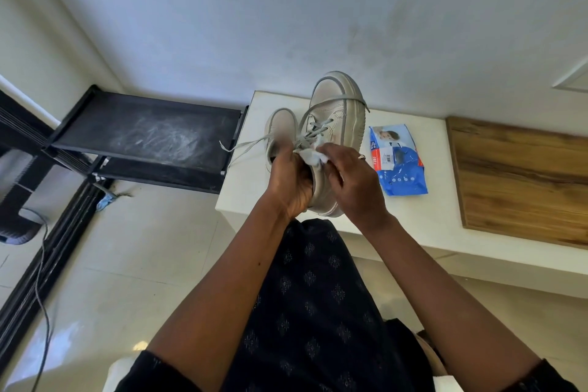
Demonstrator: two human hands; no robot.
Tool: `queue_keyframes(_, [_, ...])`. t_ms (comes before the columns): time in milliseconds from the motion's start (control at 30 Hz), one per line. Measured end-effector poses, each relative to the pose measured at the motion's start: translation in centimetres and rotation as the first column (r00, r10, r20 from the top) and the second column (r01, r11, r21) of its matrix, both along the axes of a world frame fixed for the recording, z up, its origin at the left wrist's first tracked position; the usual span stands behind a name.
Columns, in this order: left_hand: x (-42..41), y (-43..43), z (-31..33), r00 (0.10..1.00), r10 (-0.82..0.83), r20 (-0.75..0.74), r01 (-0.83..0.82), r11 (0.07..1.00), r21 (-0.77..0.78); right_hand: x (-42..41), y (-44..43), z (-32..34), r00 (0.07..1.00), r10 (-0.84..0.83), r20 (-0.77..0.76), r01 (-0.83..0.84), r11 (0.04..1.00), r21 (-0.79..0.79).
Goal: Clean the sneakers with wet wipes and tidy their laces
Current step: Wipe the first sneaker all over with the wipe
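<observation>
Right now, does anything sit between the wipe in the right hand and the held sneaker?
Nothing visible. The right hand presses the wet wipe onto the held sneaker beside its laces; the left hand grips its collar end.

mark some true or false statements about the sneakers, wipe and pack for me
The right hand holds a wet wipe against the held sneaker. True.
The left hand is empty. False: it grips the held sneaker.
The wipes pack lies on the white table, right of the sneakers. True.
The second sneaker sits on the black rack. False: it stands on the table beside the held one.
The laces are tied in a bow. False: loose ends trail leftward.
</observation>
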State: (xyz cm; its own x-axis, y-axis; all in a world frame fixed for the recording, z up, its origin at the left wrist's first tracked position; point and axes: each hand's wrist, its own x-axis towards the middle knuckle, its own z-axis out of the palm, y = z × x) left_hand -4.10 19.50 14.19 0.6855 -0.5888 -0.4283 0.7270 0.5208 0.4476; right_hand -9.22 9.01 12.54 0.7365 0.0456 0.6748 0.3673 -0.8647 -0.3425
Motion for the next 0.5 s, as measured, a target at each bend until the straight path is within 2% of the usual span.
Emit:
queue_keyframes(300, [-0.4, -0.2, 0.0, 0.996, 0.039, 0.08, -0.046, 0.995, 0.094, 3.2, -2.5, 1.8, 0.986, -0.108, -0.125, 0.078, 0.972, -0.223])
queue_keyframes(367, [-0.5, -0.2, 0.1, 0.996, 0.035, 0.08, -0.042, 0.995, 0.094, 3.1, -2.4, 1.8, 0.986, -0.119, -0.113, 0.094, 0.975, -0.203])
queue_keyframes(500, [-0.6, -0.2, 0.3, 0.998, 0.03, 0.047, -0.032, 0.998, 0.049, 1.8, -1.0, 1.2, 0.994, -0.07, -0.08, 0.067, 0.997, -0.045])
